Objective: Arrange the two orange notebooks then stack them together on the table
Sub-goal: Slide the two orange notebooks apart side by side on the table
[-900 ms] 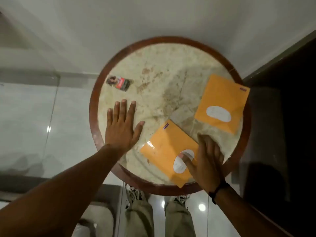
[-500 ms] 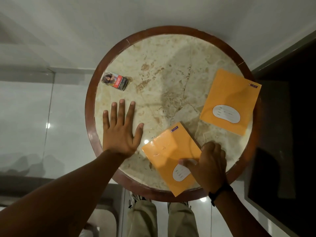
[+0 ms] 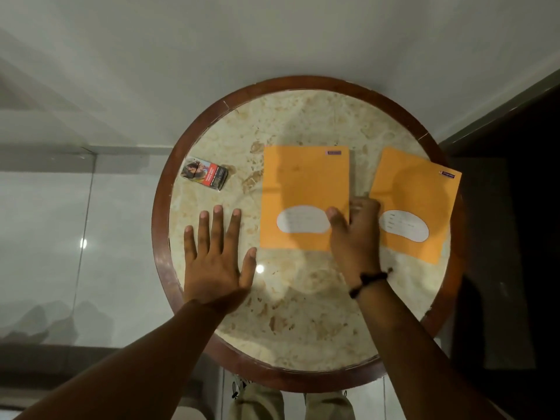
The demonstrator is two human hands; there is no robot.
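Observation:
Two orange notebooks with white oval labels lie flat on a round marble table (image 3: pixel 303 313). The near notebook (image 3: pixel 303 189) sits squared up in the table's middle. My right hand (image 3: pixel 354 237) grips its lower right edge, thumb on the cover by the label, fingers curled around the side. The second notebook (image 3: pixel 421 195) lies tilted at the right rim, just right of that hand, separate from the first. My left hand (image 3: pixel 215 256) rests flat on the marble with fingers spread, left of the near notebook, holding nothing.
A small printed cigarette pack (image 3: pixel 204 175) lies on the table's left side, beyond my left hand. A dark wooden rim (image 3: pixel 160 207) rings the table. A dark cabinet (image 3: pixel 515 207) stands close on the right, and glossy floor lies to the left.
My right hand has slid and turned the near notebook from the table's front edge to the middle, so it now lies square. My left hand has stayed flat. The camera view has shifted.

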